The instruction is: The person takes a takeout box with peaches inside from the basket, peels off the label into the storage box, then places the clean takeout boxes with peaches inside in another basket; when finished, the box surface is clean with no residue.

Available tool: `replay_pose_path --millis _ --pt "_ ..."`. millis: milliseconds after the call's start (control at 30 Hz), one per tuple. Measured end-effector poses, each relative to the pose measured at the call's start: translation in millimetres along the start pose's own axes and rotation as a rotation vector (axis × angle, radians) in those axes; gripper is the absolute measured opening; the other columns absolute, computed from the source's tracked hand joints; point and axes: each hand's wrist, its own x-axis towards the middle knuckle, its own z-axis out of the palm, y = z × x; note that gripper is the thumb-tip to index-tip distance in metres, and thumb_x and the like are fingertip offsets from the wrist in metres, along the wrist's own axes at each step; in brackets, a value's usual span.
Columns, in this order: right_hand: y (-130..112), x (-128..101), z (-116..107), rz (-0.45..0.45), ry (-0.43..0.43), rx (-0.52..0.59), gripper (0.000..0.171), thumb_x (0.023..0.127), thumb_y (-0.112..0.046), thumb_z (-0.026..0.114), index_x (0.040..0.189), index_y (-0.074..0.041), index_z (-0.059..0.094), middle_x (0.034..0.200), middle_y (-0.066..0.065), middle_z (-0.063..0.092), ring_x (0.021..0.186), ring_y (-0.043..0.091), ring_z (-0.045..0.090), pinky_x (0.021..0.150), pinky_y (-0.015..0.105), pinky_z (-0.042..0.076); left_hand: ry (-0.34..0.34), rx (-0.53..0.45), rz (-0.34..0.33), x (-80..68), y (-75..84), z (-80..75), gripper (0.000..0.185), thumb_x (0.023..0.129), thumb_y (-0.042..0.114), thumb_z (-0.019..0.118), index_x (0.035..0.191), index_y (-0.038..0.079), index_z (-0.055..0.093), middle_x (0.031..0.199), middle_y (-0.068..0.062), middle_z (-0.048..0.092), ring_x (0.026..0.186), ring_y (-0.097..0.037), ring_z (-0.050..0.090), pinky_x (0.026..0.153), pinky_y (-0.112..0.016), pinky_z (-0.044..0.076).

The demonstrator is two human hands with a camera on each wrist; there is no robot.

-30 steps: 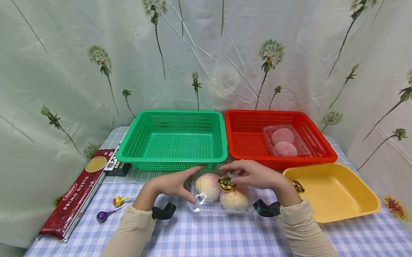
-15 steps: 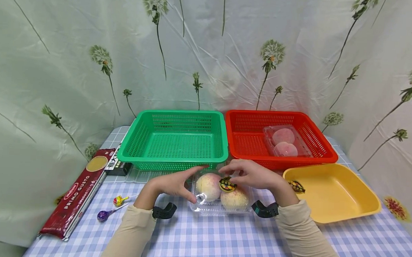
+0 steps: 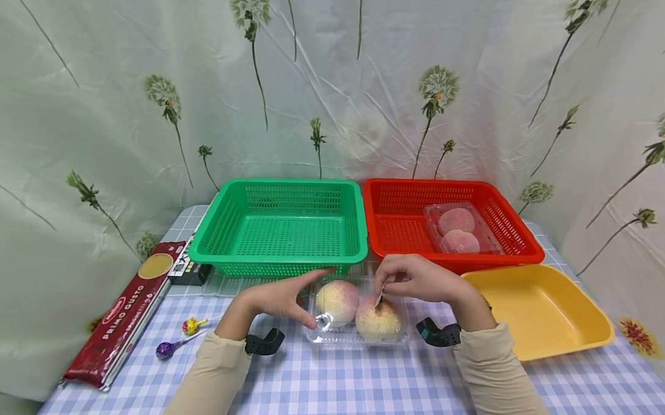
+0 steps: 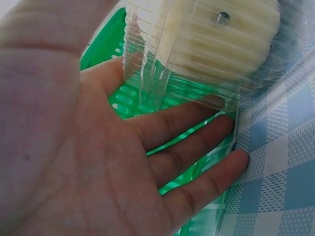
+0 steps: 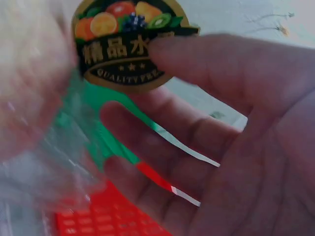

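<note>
Peeling upward now, the right hand (image 3: 418,281) pinches the sticker (image 5: 129,46); left hand (image 3: 282,297) braces the clamshell (image 3: 356,312).

Across the whole upper frame hangs a pale green curtain (image 3: 123,72), wrinkled and printed with dandelion stems and seed heads. Below it, filling the lower frame, the table (image 3: 359,385) wears a blue-and-white checked cloth. Soft, even light falls all over, with no hard shadows.
</note>
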Motion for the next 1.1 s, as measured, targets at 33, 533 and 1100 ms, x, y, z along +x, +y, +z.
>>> replay_pose_path --millis 33,533,1100 --pt "0.4 -2.2 -2.5 -0.002 -0.006 0.008 0.009 0.095 -0.014 0.067 0.095 -0.02 0.074 0.098 -0.004 0.068 0.092 0.016 0.061 0.083 0.031 0.057 0.0 0.002 0.002 -0.1 -0.4 0.1 0.11 0.079 0.026 0.086 0.162 0.017 0.013 0.168 -0.006 0.015 0.139 -0.027 0.041 0.102 -0.038 0.048" --pt "10.0 -56.6 -49.9 0.199 0.121 0.008 0.02 0.096 -0.012 0.065 0.114 -0.013 0.072 0.104 0.007 0.069 0.082 0.018 0.064 0.072 0.028 0.059 -0.002 -0.01 -0.001 0.2 -0.4 1.2 0.108 0.08 0.027 0.085 0.162 0.021 0.014 0.168 -0.005 0.015 0.133 -0.025 0.049 0.1 -0.038 0.049" --pt "42.7 -115.6 -80.8 0.565 0.19 -0.023 0.031 0.096 -0.006 0.061 0.125 0.003 0.064 0.107 0.014 0.069 0.086 0.018 0.061 0.067 0.032 0.059 -0.004 -0.03 0.005 -0.5 -0.5 1.1 0.106 0.083 0.025 0.083 0.162 0.017 0.013 0.168 -0.008 0.015 0.134 -0.028 0.049 0.098 -0.038 0.051"
